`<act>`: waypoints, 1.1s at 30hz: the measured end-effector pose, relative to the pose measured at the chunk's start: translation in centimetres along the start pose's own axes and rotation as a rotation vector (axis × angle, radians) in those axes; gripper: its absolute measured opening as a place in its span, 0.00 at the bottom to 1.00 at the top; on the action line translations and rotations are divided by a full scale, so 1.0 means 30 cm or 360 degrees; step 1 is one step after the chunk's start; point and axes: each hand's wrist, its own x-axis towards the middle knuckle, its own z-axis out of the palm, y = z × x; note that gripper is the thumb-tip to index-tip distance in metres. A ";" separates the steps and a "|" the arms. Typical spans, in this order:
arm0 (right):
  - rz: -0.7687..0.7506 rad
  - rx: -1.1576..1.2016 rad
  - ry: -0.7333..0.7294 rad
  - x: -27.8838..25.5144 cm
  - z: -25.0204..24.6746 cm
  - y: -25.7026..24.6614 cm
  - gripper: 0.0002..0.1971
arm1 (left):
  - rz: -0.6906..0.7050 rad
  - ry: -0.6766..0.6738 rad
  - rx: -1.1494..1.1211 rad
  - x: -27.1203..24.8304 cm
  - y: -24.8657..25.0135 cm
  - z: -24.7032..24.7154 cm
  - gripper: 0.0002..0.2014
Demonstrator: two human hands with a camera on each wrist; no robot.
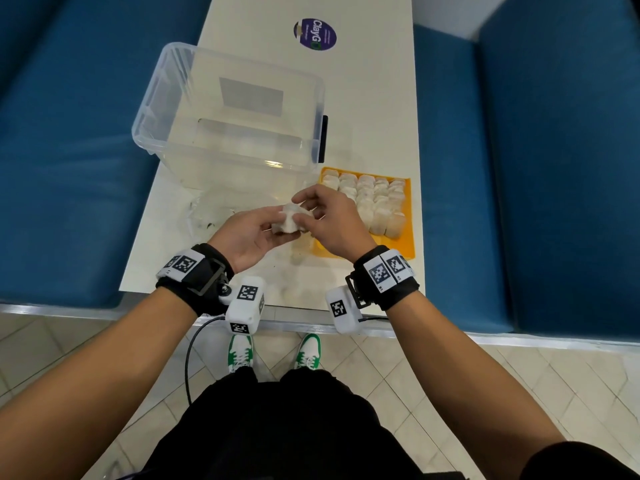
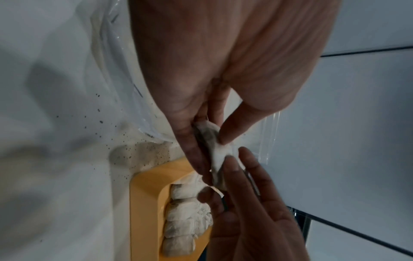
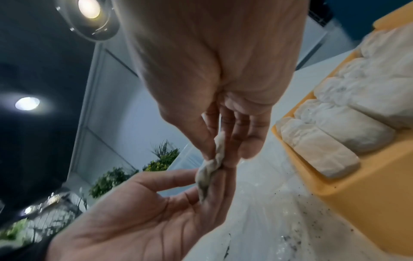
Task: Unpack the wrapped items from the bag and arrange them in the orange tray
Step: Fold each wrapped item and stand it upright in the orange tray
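Observation:
Both hands meet over the white table, holding one white wrapped item between them. My left hand lies palm-up under it and pinches it with thumb and fingers. My right hand comes from above and pinches its twisted end. The orange tray sits just right of the hands, with several white wrapped items packed in rows; its near end is bare. A crumpled clear plastic bag lies on the table left of the hands.
A large clear plastic bin stands behind the hands, close to the tray's far left corner. Dark specks dot the table near the tray. Blue padded seats flank the table; its near edge is just under my wrists.

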 end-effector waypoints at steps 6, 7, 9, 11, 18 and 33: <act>-0.0129 -0.0376 0.0190 -0.013 0.043 -0.001 0.15 | 0.0100 0.0047 0.0049 0.003 -0.002 -0.006 0.08; -0.0086 -0.0414 0.0204 -0.013 0.048 0.001 0.17 | 0.0106 0.0042 0.0026 0.004 -0.001 -0.006 0.08; -0.0058 -0.0479 0.0234 -0.014 0.053 0.004 0.19 | 0.0113 0.0024 -0.0020 0.002 0.001 -0.004 0.10; -0.0071 -0.0518 0.0235 -0.014 0.055 0.003 0.18 | 0.0122 0.0037 -0.0081 0.006 0.003 -0.009 0.15; -0.0177 -0.0460 0.0239 -0.015 0.050 -0.009 0.06 | 0.0090 0.0112 -0.0250 0.012 0.006 -0.005 0.11; -0.0215 -0.0166 0.0240 -0.002 -0.097 -0.084 0.10 | -0.0023 0.0108 0.0008 -0.005 0.008 0.018 0.17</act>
